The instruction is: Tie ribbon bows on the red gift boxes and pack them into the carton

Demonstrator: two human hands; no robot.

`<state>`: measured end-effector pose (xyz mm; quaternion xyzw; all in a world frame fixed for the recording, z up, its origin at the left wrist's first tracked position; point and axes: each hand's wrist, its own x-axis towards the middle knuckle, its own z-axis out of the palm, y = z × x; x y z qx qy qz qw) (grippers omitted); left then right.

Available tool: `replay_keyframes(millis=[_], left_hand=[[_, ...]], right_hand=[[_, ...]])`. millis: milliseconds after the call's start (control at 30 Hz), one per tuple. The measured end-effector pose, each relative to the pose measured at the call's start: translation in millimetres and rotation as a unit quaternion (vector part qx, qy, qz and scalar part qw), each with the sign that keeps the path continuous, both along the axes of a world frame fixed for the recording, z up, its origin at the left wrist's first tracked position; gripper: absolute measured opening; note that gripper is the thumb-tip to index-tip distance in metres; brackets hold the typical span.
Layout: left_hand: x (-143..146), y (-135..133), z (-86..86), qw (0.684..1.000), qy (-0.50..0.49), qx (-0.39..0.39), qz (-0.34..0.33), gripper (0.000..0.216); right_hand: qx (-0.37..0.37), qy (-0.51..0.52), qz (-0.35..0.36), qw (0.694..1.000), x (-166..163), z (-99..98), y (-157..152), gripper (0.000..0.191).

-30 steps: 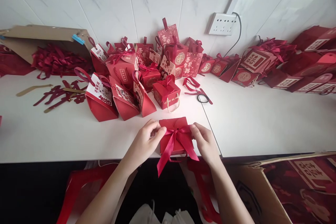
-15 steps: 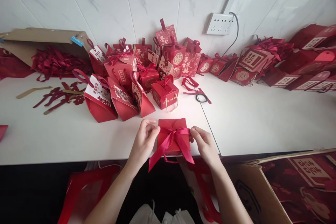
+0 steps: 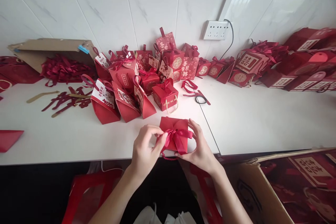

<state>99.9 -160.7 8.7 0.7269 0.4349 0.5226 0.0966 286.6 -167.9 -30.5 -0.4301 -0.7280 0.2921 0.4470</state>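
Our right hand (image 3: pixel 200 148) has moved from the shiny red ribbon bow (image 3: pixel 180 135) to grip the square red cardboard box (image 3: pixel 172 123), lying in front of the cubic red box with golden cord (image 3: pixel 163 97). Our left hand (image 3: pixel 146 147) pinches the bow's left part, which it partly hides.

We read Chinese characters here, 囍 most clearly.
Far right, 囍 stands on a pale-panelled box (image 3: pixel 247 62); near right, we see it on a red package (image 3: pixel 306 171) in the carton (image 3: pixel 249 182). Far centre, we read 吾家 on a patterned box (image 3: pixel 165 43). Gold lettering on the corded box (image 3: pixel 168 99) is too small for us.
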Motion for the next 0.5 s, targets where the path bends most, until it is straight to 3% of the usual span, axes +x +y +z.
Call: replay_keyframes(millis=[100, 167, 500], left_hand=[[5, -10, 9.3, 0.984, 0.077, 0.151, -0.048, 0.017], [9, -16, 15.7, 0.97, 0.109, 0.208, -0.069, 0.019], [30, -42, 33.6, 0.944, 0.117, 0.28, -0.125, 0.016]], right_hand=[[0.064, 0.007, -0.042, 0.997, -2, 0.1, -7, 0.095], [0.1, 0.019, -0.06, 0.993, -2, 1.7, -13, 0.096], [0.174, 0.056, -0.114, 0.976, 16, 21.1, -47, 0.095]])
